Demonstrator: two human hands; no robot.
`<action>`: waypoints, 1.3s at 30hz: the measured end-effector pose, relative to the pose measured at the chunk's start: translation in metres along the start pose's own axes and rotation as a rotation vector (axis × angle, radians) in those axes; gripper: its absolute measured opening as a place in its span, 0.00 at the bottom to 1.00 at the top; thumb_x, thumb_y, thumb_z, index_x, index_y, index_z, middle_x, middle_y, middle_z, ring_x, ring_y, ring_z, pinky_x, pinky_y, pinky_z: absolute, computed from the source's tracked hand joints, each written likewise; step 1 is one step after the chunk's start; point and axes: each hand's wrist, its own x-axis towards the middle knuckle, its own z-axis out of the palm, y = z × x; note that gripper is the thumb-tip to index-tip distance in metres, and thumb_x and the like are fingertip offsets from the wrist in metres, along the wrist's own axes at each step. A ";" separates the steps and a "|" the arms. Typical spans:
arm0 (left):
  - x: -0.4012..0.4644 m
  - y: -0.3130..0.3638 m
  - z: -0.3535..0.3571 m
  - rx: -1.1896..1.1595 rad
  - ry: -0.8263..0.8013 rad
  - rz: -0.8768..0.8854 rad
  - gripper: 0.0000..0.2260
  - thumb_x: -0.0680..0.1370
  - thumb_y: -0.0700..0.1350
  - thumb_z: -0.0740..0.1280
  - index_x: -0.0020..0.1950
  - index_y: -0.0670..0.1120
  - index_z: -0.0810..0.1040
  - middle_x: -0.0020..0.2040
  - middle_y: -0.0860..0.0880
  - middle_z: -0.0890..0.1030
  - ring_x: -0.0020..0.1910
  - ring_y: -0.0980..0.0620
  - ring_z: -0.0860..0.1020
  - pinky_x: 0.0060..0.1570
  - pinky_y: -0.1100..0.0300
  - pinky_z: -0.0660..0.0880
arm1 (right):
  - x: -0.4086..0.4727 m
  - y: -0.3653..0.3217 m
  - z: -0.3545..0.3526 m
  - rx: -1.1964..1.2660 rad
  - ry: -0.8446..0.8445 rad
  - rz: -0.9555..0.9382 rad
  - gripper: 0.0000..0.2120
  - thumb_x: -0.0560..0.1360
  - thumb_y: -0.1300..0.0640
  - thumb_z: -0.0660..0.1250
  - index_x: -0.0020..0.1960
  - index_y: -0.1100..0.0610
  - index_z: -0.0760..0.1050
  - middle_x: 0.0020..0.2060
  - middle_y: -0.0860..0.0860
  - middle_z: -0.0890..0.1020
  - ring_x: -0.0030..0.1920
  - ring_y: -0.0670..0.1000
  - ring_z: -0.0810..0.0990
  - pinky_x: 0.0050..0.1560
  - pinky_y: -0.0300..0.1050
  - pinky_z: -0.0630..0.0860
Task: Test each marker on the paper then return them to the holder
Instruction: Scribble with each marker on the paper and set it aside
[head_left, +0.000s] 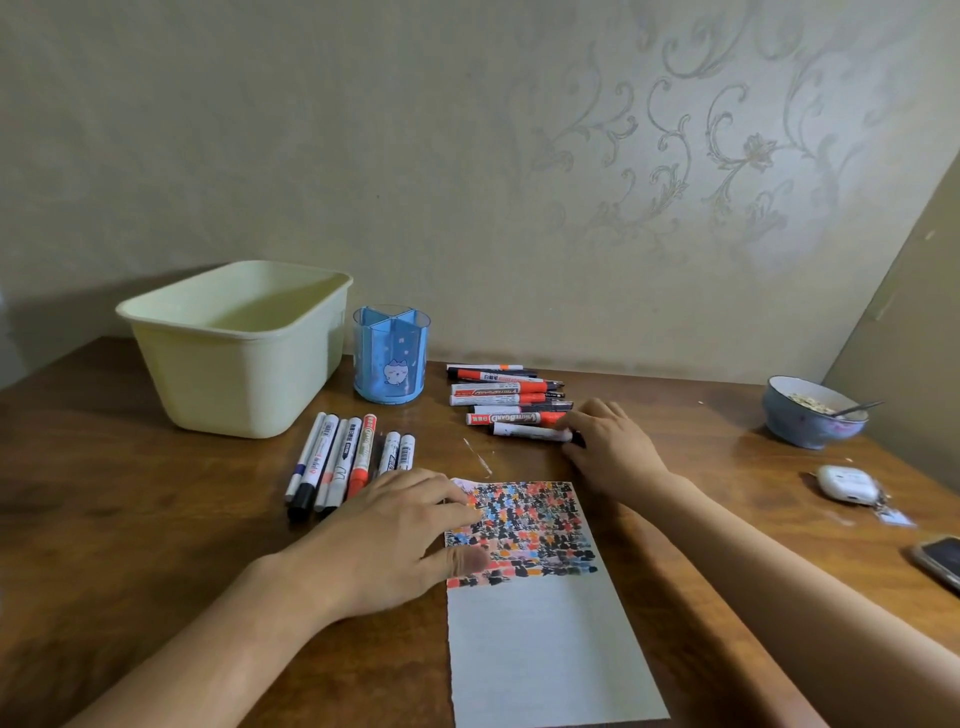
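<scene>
wooden table (156, 519) holds two marker groups: seven in the left row (340, 462) at 10 o'clock of the paper (540, 623), about seven in the right pile (506, 400) at 12. blue holder (390, 353) stands between them, farther back. left hand (395, 535) presses flat fingers on the paper's edge. right hand (608, 447) curls fingers around the nearest marker (530, 432). tub (234, 348), bowl (810, 413), earbud case (844, 483), phone (940, 564) surround.

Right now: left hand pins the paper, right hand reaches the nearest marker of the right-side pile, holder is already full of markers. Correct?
Not quite. The head view shows the blue holder empty. The rest stands: left hand on the paper, right hand at the nearest marker.
</scene>
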 end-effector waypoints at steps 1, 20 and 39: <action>0.000 0.000 0.000 -0.003 -0.004 -0.001 0.31 0.76 0.72 0.49 0.77 0.62 0.62 0.76 0.63 0.62 0.75 0.62 0.54 0.73 0.58 0.52 | -0.001 0.000 -0.001 0.001 0.001 0.000 0.13 0.82 0.50 0.63 0.66 0.48 0.75 0.63 0.49 0.75 0.66 0.52 0.71 0.63 0.48 0.72; 0.001 -0.002 0.000 -0.095 0.071 0.016 0.28 0.77 0.71 0.49 0.75 0.64 0.64 0.72 0.66 0.64 0.71 0.67 0.58 0.71 0.61 0.59 | -0.061 -0.013 -0.036 0.778 -0.014 0.130 0.02 0.79 0.57 0.68 0.51 0.52 0.80 0.42 0.49 0.83 0.41 0.48 0.82 0.42 0.38 0.78; -0.005 0.034 0.003 -0.227 0.406 0.127 0.05 0.80 0.51 0.65 0.55 0.57 0.74 0.44 0.59 0.72 0.48 0.58 0.72 0.42 0.66 0.70 | -0.108 -0.064 -0.049 1.384 -0.293 0.002 0.14 0.71 0.48 0.73 0.48 0.59 0.79 0.45 0.58 0.86 0.45 0.59 0.87 0.47 0.52 0.83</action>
